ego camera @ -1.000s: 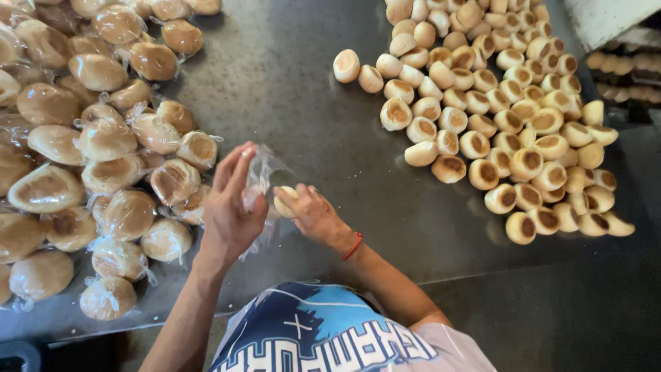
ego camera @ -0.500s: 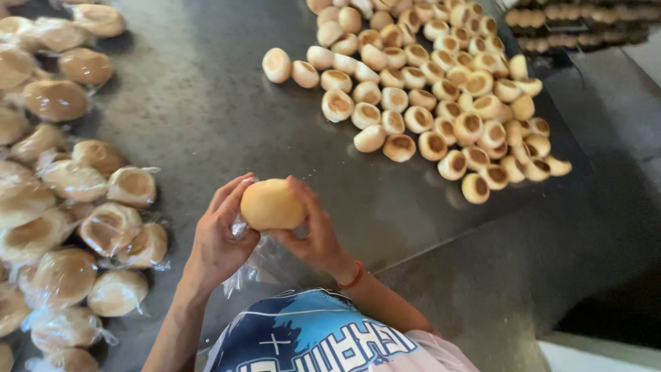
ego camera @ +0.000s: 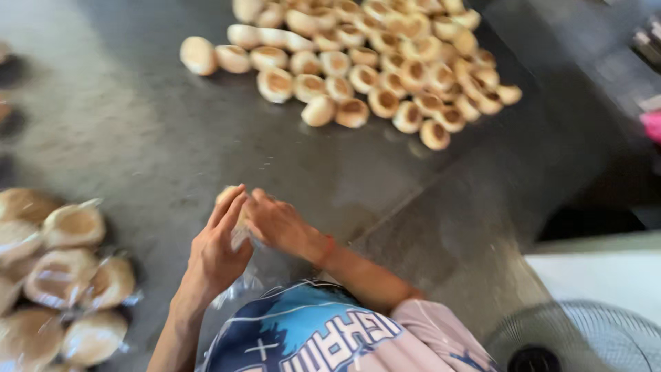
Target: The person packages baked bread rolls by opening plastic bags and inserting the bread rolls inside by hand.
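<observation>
a bun [ego camera: 229, 200] sits pressed between the curled fingers of the left hand [ego camera: 219, 248] and the right hand [ego camera: 279, 224], mostly hidden, with a clear plastic bag [ego camera: 237, 289] hanging just below at 6 o'clock. bagged buns [ego camera: 72, 227] lie at 9 o'clock on the metal table [ego camera: 151, 138], and loose buns [ego camera: 358, 62] are piled at 1 o'clock.

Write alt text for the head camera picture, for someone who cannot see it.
Two hands, left hand and right hand, close around a pale bun and clear plastic bag over a dark metal table. Unwrapped buns lie heaped beyond; bagged buns sit at the left.
</observation>
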